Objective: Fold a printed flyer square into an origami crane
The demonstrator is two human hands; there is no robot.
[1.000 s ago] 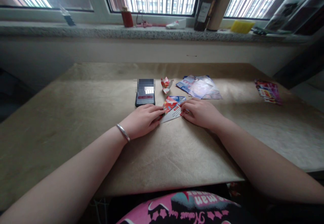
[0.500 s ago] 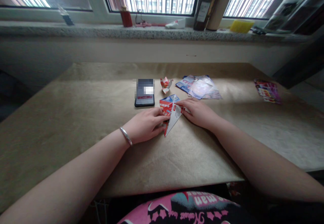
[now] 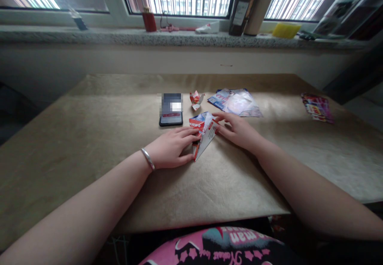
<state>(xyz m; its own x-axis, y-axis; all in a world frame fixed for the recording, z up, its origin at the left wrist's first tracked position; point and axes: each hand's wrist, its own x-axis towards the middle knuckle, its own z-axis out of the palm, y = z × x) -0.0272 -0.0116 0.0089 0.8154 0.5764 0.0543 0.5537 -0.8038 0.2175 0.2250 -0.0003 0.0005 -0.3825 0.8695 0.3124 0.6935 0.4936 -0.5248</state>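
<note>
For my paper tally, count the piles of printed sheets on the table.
2: one overlapping pile lies just beyond the right hand; one fanned pile lies far right on the table. Sheets may be hidden within each.

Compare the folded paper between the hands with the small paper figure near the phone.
The folded paper looks larger than the paper figure. The folded paper lies mostly flat, partly raised on one side; the paper figure stands up in points. The left hand and right hand touch the folded paper, while no hand touches the paper figure. Both show red and white.
</note>
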